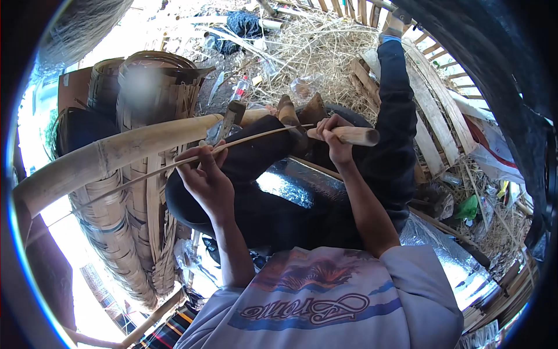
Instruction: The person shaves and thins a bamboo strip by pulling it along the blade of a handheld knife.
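A long thin strip of bamboo (250, 138) runs from the lower left up to the middle. My left hand (204, 168) is closed round it, fingers pinching it above my knee. In my right hand (335, 139) is a thick wooden handle (356, 136), its round end pointing right. The strip's far end lies close to my right hand, by a brown blade-like piece (297, 137); whether they touch is hard to tell. Beyond my left hand an upright piece of wood (232, 114) stands beside a thick bamboo pole (122, 148).
Tall woven baskets (139, 87) stand at the left. Straw (331, 49), a plastic bottle (240, 87) and scraps litter the ground ahead. Wooden slats (430, 142) lie at the right, near a green plastic scrap (467, 207). Shiny sheeting (442, 244) lies beside my legs.
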Available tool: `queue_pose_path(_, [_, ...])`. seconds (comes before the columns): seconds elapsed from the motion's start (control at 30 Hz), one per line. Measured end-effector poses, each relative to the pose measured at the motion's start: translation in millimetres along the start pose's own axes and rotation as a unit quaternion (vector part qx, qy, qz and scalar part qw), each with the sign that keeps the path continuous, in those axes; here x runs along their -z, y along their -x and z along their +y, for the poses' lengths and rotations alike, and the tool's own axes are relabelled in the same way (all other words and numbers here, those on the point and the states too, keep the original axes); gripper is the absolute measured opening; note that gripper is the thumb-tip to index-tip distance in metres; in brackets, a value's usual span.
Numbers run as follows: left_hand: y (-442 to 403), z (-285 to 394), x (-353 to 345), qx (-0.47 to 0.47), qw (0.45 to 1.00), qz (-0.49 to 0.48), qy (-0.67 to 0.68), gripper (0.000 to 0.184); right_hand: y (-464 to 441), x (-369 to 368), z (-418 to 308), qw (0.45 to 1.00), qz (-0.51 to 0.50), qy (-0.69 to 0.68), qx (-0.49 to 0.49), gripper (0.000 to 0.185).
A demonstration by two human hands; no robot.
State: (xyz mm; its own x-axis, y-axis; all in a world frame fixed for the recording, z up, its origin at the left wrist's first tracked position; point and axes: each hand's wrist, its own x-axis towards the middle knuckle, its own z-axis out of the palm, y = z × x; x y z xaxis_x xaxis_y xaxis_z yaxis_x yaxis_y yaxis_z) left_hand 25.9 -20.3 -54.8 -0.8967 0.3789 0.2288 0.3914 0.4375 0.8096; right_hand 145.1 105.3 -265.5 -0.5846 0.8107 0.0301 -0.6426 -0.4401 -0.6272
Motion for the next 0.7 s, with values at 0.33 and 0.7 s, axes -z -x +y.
queue_pose_path(0.33, [2, 5, -4, 0.011, 0.998, -0.01, 0.062, 0.017, 9, 22, 6, 0.977, -0.005, 0.213, -0.026, 0.012])
queue_pose_path(0.7, [2, 3, -3, 0.015, 0.998, -0.009, 0.06, 0.014, 2, -3, -16, 0.998, -0.038, 0.054, -0.005, 0.015])
